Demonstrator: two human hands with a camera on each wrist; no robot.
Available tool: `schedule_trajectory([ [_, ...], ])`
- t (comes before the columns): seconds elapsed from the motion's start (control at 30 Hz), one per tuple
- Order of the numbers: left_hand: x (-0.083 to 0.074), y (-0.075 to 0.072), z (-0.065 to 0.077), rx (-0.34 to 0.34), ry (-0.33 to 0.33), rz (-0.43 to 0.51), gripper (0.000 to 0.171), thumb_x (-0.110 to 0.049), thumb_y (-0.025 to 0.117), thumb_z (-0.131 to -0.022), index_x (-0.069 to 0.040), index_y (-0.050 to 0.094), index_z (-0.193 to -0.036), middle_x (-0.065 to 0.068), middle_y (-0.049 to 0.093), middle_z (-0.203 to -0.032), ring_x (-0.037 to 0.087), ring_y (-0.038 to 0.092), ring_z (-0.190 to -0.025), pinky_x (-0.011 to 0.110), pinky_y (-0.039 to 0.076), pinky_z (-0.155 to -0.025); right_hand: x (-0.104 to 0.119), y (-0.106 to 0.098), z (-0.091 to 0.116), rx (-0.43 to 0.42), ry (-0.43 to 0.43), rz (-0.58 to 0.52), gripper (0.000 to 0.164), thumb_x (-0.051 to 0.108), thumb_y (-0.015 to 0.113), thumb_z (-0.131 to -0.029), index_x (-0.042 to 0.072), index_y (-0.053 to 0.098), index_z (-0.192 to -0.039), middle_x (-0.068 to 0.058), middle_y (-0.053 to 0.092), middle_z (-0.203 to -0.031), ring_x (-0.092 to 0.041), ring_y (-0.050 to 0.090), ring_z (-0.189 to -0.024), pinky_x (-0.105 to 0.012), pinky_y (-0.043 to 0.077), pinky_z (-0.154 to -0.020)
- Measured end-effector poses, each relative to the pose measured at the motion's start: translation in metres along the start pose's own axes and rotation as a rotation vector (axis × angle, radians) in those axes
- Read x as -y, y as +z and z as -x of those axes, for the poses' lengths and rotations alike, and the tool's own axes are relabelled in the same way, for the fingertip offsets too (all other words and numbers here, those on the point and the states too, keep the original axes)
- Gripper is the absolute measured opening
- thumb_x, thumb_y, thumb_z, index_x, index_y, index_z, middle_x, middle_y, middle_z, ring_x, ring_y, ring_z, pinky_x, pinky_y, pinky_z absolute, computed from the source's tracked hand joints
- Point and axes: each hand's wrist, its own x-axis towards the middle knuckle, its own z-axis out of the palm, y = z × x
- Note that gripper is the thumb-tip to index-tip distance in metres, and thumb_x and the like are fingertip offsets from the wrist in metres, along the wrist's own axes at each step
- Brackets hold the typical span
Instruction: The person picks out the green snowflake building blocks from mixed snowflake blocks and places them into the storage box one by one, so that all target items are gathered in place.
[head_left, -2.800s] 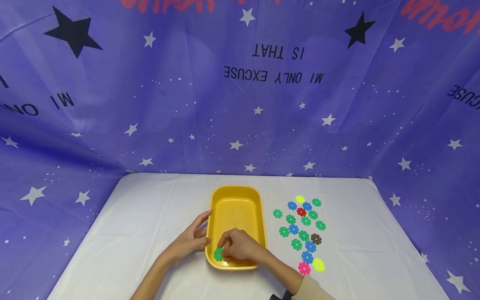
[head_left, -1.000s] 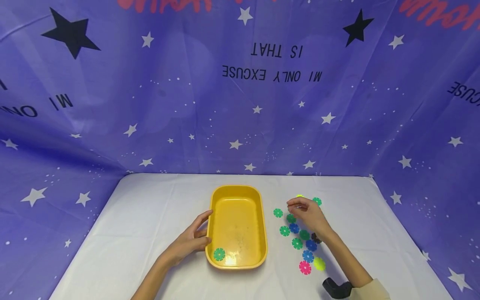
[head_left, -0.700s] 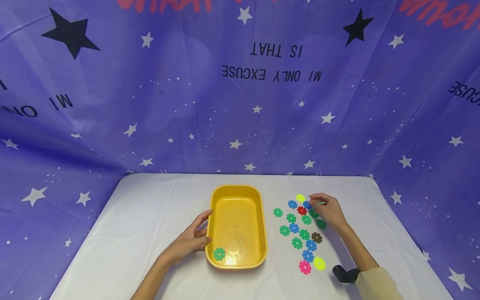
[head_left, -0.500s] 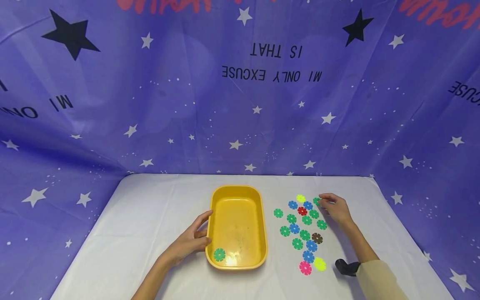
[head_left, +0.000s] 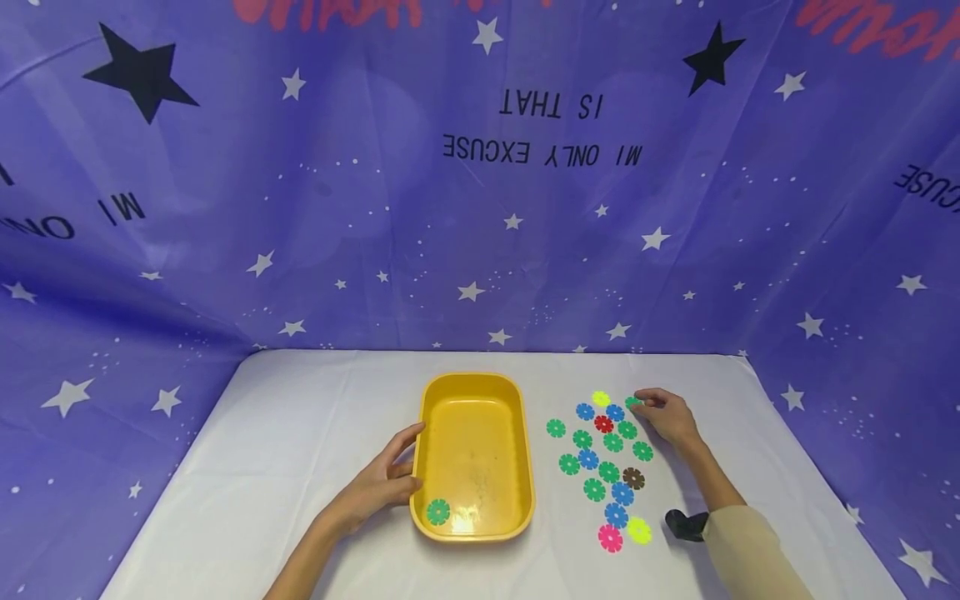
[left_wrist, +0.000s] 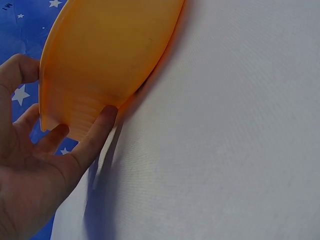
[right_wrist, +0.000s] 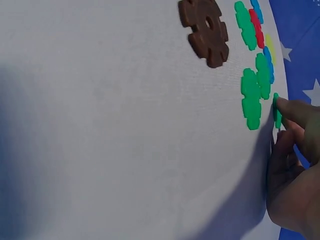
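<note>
A yellow plastic tray [head_left: 472,450] stands on the table, a green interlocking disc [head_left: 438,512] lying in its near left corner. My left hand [head_left: 375,487] touches the tray's left side with spread fingers and thumb; the left wrist view shows the fingertips against the tray wall [left_wrist: 115,50]. To the right, my right hand [head_left: 671,418] pinches the edge of the farthest right green disc [head_left: 633,402]. In the right wrist view that same green disc [right_wrist: 276,111] appears nearly edge-on at the fingertips, partly hidden.
Several loose discs lie right of the tray: green, blue, a red disc [head_left: 603,424], a brown disc [head_left: 633,478], a pink disc [head_left: 611,538] and yellow ones such as the near yellow disc [head_left: 639,531]. A black wrist device [head_left: 686,525] sits by the right sleeve. Purple starred cloth surrounds the white table.
My right hand has left the green disc in the tray and moved right across the loose discs to the far right green one. The left hand stays at the tray.
</note>
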Motion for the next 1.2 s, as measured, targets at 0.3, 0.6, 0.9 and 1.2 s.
schedule_trajectory([
  [0.3,0.002,0.001,0.0,-0.018,-0.019,0.007,0.085,-0.005,0.063,-0.089,-0.019,0.018,-0.16,0.019,0.004,-0.165,0.042,0.047,-0.13,0.045,0.054,-0.092,0.002,-0.004,0.0,0.032,-0.011,0.051,0.041,0.019,0.07,-0.092,-0.007,0.06,-0.122,-0.015,0.057,-0.104,-0.03,0.052,-0.096,-0.043,0.044,-0.081],
  [0.6,0.002,0.002,0.0,-0.001,-0.011,0.01,0.085,-0.003,0.061,-0.09,-0.016,0.014,-0.16,0.02,0.003,-0.165,0.043,0.046,-0.131,0.046,0.054,-0.093,0.011,-0.004,0.012,0.009,-0.057,0.006,0.032,0.015,0.066,-0.094,-0.001,0.057,-0.12,-0.006,0.059,-0.083,-0.017,0.052,-0.072,-0.028,0.045,-0.059],
  [0.9,0.001,0.003,0.0,-0.019,-0.018,0.0,0.085,-0.003,0.062,-0.09,-0.017,0.016,-0.16,0.02,0.004,-0.164,0.043,0.046,-0.131,0.045,0.054,-0.092,0.051,0.009,0.037,0.082,-0.186,-0.2,0.028,0.006,0.06,-0.098,-0.005,0.061,-0.124,-0.017,0.063,-0.096,-0.027,0.065,-0.084,-0.032,0.06,-0.075],
  [1.2,0.001,0.002,0.0,-0.028,-0.022,-0.004,0.086,-0.004,0.063,-0.089,-0.018,0.017,-0.16,0.018,0.003,-0.165,0.043,0.044,-0.133,0.045,0.054,-0.092,0.105,0.039,0.082,0.27,-0.304,-0.372,0.029,0.003,0.062,-0.096,-0.008,0.06,-0.123,-0.023,0.064,-0.097,-0.041,0.066,-0.088,-0.04,0.06,-0.08],
])
